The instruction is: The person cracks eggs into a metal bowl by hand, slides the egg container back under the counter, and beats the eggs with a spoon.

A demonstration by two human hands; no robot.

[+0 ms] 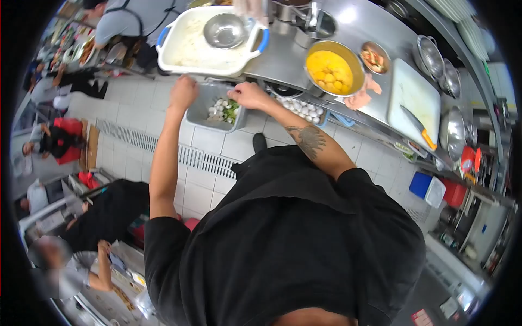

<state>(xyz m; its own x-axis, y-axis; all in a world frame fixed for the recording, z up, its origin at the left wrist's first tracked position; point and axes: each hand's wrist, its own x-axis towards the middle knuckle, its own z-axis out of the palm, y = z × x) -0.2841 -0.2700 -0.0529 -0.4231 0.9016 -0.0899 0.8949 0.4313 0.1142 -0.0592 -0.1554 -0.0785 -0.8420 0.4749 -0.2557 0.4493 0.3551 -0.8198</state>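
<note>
White tiles (204,139) cover the kitchen floor, cut by a slotted drain (142,140), with a steel counter (277,60) running along the far side. Taking the wearer's forward view as 12 o'clock, I see the grey bin (218,126) on the floor side of that counter, just below its edge, with white shells (216,111) and green scraps (232,114) inside. Both bare hands are at its top: the left hand (185,91) at 11 o'clock, curled narrow, the right hand (248,95) at 1, its fingertips drawn close together. Clear plastic (213,86) shows between them; I can't tell how firmly either one grips it.

Past the bin at 12 sits a white tub (185,54) with blue handles, a metal bowl (224,31) in it. A co-worker's gloved hand (250,10) is over its far right corner, and another person (130,22) bends at 11. At 2 stands a pot (335,68) of yellow egg, yolks showing, with a small bowl (375,57) beyond. White eggs (304,110) lie under the counter at 3. Farther that way, an orange-handled knife (418,128) rests on a white board (414,92).
</note>
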